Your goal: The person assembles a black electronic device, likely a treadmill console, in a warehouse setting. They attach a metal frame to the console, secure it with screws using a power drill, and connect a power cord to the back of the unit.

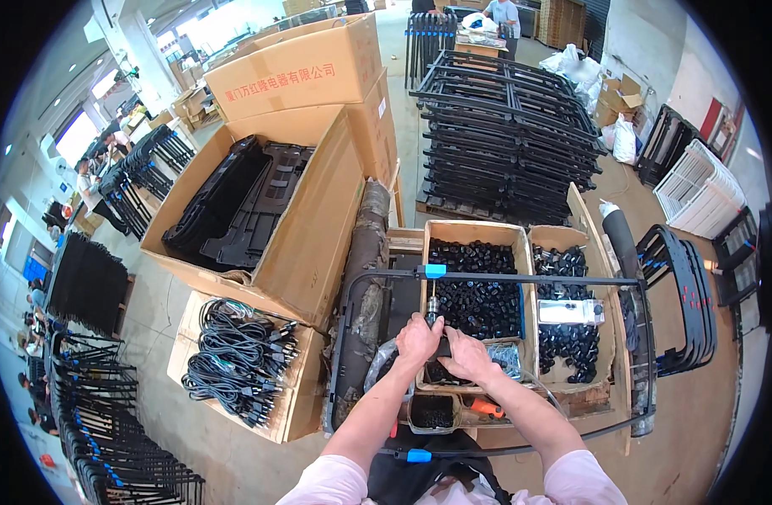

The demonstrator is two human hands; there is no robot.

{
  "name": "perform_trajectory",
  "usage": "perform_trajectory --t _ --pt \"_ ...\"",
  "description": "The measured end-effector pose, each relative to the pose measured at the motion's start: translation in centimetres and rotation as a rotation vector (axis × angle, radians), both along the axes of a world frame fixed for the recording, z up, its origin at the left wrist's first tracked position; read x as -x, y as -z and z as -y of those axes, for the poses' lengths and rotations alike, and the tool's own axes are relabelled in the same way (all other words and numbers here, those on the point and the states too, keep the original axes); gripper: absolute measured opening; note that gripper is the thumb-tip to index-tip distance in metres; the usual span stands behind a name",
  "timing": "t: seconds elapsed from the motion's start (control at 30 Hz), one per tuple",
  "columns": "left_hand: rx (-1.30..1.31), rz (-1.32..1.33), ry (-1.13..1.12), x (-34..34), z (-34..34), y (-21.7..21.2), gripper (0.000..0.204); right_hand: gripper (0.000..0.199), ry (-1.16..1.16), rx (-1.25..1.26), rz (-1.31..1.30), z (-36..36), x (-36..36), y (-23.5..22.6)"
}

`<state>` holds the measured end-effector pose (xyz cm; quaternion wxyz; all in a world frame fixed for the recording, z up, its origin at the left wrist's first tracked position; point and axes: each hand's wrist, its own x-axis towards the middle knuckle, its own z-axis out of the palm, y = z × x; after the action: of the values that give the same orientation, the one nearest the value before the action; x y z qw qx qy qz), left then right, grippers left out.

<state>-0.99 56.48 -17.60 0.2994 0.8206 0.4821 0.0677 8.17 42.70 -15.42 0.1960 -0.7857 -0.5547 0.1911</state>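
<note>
A black tubular frame [520,278] lies across the work stand in front of me, with a blue piece [435,271] on its far bar and another on its near bar. My left hand [418,339] is closed round the front of a power screwdriver [434,305], whose metal nose points at the far bar by the blue piece. Whether its tip touches the bar is too small to tell. My right hand [468,355] is closed at the tool's rear, just right of the left hand; the fingers partly hide the tool's body.
Boxes of small black parts [474,295] stand under the frame, with a small bin of screws [432,412] nearer me. On the left are a carton of black plastic panels [243,202] and bundled cables [238,362]. Stacked black frames [504,143] stand beyond. People work far left and at the back.
</note>
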Motion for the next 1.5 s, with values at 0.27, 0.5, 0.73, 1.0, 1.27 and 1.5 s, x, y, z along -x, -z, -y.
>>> perform_trajectory --t 0.27,0.5,0.73,1.0,1.27,1.5 --pt "-0.003 -0.055 0.026 -0.9 -0.6 0.5 0.065 0.079 0.019 -0.035 0.018 -0.1 -0.4 0.4" --pt "0.047 -0.063 0.038 -1.5 -1.3 -0.4 0.067 0.083 0.038 -0.048 -0.007 -0.2 -1.0 1.0" --pt "0.066 -0.062 0.025 -1.9 -1.8 -0.6 0.069 0.086 0.063 -0.006 -0.043 -0.8 -1.3 0.6" --pt "0.080 -0.061 0.011 -2.4 -2.3 -0.9 0.070 0.078 0.085 -0.006 -0.037 -1.4 -1.5 0.4" --pt "0.107 -0.072 0.012 -2.3 -2.5 -0.8 0.069 0.052 0.046 -0.077 0.011 -1.6 -0.5 1.6" --pt "0.103 -0.046 0.016 -1.7 -2.2 -0.6 0.069 0.052 0.058 -0.091 -0.019 -1.1 0.1 1.7"
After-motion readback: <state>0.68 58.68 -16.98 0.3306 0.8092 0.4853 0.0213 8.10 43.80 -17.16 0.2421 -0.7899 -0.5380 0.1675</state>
